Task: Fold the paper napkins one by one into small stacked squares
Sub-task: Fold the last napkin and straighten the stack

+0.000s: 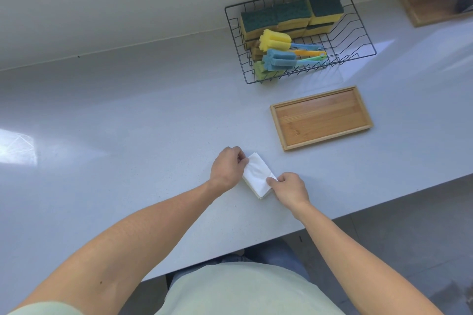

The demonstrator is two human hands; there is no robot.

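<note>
napkins (258, 178) lay as a white folded rectangle on the pale grey table (128, 135), near its front edge and slightly turned, with what looked like a thin stack of further layers showing at the lower corner, though the edges were too fine to count. the left hand (227, 167) sat at the far left end of the paper, its fingers curled and its grip pinching the upper corner. the right hand (289, 188) sat at the near right end, thumb and forefinger closed in a pinch on the right corner of the top layer. both forearms reached in from below, bare, over a light green shirt.

beyond the paper and to the right, a shallow wooden tray (276, 120) rested on the table, apart from the hands. behind it stood a black wire basket (363, 33) holding yellow sponges with green scouring pads (325, 6) and foam-headed brushes (277, 51) in yellow and blue. a second wooden tray (425, 7) lay at the far right corner, partly cut off.
</note>
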